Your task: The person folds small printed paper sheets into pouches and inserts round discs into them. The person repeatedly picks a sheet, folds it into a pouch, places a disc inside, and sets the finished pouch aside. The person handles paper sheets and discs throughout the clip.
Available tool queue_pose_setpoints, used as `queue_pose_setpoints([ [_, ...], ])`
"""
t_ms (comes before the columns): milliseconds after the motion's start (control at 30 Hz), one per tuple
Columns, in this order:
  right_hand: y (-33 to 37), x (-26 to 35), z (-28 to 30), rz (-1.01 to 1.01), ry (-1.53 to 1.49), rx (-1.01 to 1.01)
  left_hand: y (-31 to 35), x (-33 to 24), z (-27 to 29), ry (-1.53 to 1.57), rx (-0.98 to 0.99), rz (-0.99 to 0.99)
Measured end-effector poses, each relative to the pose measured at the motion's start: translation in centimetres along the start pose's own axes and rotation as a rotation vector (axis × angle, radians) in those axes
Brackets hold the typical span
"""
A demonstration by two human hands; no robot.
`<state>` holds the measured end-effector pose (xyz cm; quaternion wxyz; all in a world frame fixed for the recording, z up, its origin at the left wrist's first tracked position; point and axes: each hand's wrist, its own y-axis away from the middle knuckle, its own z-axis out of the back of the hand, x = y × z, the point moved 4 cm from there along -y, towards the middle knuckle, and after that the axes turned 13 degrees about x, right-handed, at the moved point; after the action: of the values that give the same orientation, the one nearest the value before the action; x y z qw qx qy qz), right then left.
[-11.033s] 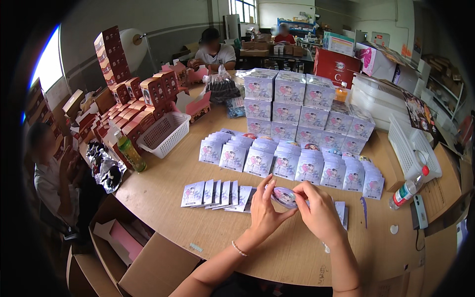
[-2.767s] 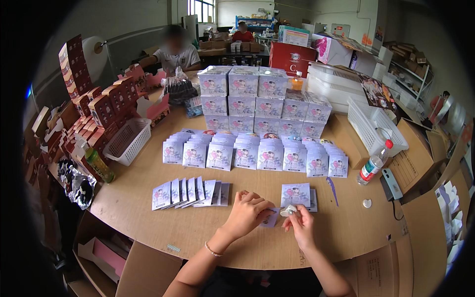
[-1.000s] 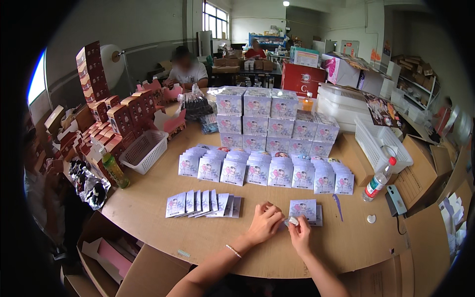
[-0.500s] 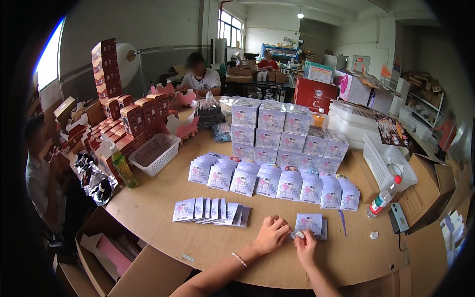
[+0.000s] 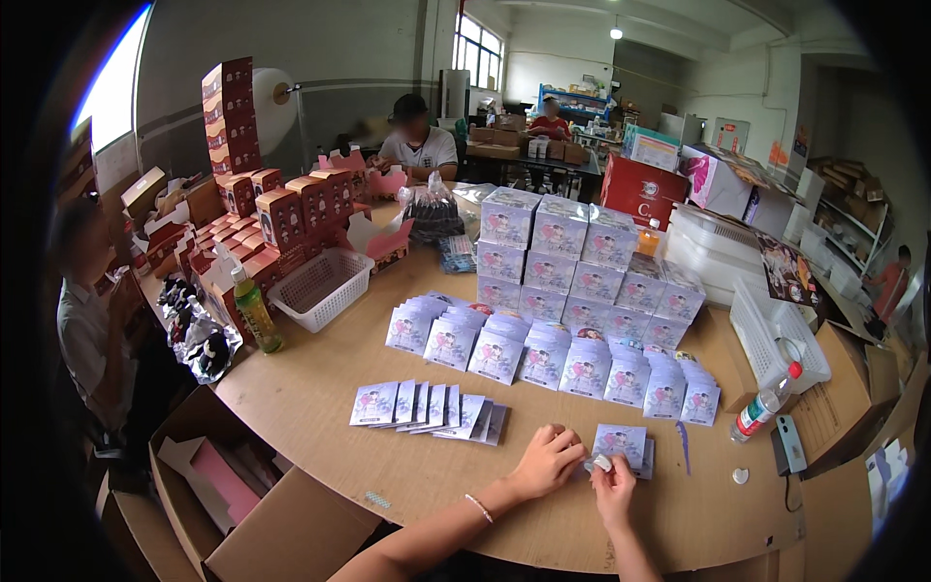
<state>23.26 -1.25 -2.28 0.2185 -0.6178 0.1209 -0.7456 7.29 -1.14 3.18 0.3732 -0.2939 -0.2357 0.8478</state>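
Near the front edge of the table, my right hand (image 5: 615,488) pinches a small whitish, shiny piece (image 5: 602,463); its exact kind is too small to tell. My left hand (image 5: 550,460), with a beaded bracelet at the wrist, is close beside it with curled fingers, and what they grip is hidden. Just beyond the right hand lie a few flat lilac printed packets (image 5: 621,441). To the left, a fanned row of similar packets (image 5: 427,407) rests on the table. Farther back stand several thick bundles of these packets (image 5: 497,351), side by side.
Lilac boxes (image 5: 560,228) are stacked behind the bundles. At right are a water bottle (image 5: 766,405), a white round piece (image 5: 741,476), a phone-like device (image 5: 788,444) and a white basket (image 5: 776,339). At left stand a green bottle (image 5: 255,315), another basket (image 5: 325,296) and brown-red boxes (image 5: 281,223). Other people sit around.
The view has swung slightly, so the scene sits a little farther right. Both hands stay together around the small whitish piece, almost in the same pose.
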Motion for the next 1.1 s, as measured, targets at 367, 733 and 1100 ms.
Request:
queue_pose_setpoints([
  [367, 0.3, -0.6, -0.2, -0.049, 0.039, -0.025, -0.2, -0.1, -0.4, 0.022, -0.037, 0.011],
  [733, 0.3, 1.5, -0.5, 0.051, 0.101, -0.032, 0.2, -0.1, -0.3, -0.071, -0.009, -0.009],
  [1100, 0.6, 0.3, -0.6, -0.004, 0.144, 0.058, -0.2, -0.3, -0.5, 0.005, -0.100, 0.057],
])
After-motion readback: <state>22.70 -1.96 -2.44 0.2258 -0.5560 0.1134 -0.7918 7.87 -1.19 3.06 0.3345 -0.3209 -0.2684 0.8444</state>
